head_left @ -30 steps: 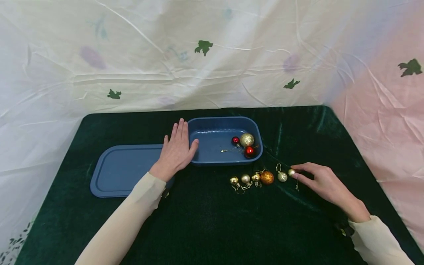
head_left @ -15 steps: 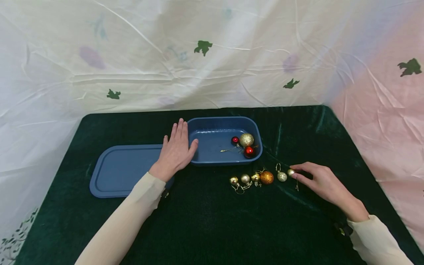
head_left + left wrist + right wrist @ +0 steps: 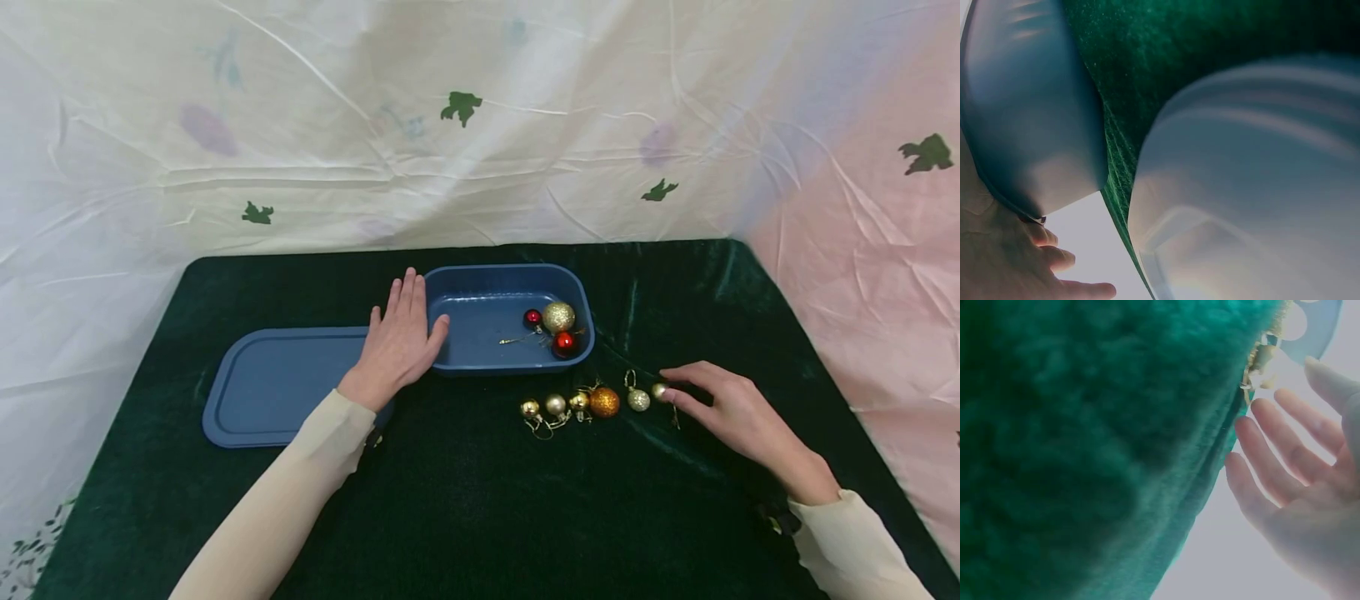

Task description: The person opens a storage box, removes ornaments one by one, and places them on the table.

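My left hand [image 3: 397,346] lies flat with its fingers straight against the left end of a blue plastic box [image 3: 465,367]. Inside the box are a dark red bauble [image 3: 532,318], a glittery gold bauble [image 3: 558,317] and a bright red bauble [image 3: 565,344]. At the right, my right hand [image 3: 738,412] has its thumb and forefinger parted beside a small gold bauble [image 3: 659,391], which rests on the cloth at the end of a row. In the right wrist view, the right hand's fingers [image 3: 1272,450] are spread and relaxed.
Left of the box lies its blue lid [image 3: 285,387], partly under the left forearm. The row also has a pale glittery bauble [image 3: 638,401], an orange glittery bauble [image 3: 604,402] and several small gold ones. Dark green velvet [image 3: 480,500] covers the table; a white curtain [image 3: 337,125] hangs behind.
My right thumb and forefinger have spread from pinching the small gold bauble and let it go, leaving it in the row. The left hand has stayed still.
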`<state>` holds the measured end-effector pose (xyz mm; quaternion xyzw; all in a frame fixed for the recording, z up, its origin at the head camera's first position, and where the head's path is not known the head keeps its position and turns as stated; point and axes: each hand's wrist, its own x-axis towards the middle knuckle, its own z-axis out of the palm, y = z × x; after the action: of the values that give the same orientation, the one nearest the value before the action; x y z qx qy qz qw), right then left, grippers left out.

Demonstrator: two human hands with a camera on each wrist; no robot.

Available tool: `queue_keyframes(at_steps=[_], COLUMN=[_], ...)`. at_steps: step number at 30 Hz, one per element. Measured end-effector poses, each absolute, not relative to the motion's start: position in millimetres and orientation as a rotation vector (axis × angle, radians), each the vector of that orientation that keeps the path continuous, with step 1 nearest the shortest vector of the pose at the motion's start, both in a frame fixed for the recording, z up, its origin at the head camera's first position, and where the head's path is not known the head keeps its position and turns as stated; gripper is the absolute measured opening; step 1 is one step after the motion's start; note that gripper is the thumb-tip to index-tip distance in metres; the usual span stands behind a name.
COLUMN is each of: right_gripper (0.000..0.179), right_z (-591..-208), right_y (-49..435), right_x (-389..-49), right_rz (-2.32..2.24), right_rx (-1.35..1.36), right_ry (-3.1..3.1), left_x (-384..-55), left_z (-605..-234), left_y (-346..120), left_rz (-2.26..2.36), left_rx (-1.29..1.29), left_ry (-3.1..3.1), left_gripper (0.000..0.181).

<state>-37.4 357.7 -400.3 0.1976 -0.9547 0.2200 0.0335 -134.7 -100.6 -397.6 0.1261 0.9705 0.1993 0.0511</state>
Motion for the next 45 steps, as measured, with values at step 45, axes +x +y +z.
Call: queue_keyframes(at_steps=[45], right_gripper=[0.039], right_z=[-354.5], right_y=[275.2], right_x=[-105.5], right_rz=[0.794], right_rx=[0.792], right_ry=[-2.732], left_x=[-133.8], left_z=[-397.9], left_y=[-99.8], left_rz=[0.628], left_rx=[0.372], left_ry=[2.947], left_gripper=[0.080])
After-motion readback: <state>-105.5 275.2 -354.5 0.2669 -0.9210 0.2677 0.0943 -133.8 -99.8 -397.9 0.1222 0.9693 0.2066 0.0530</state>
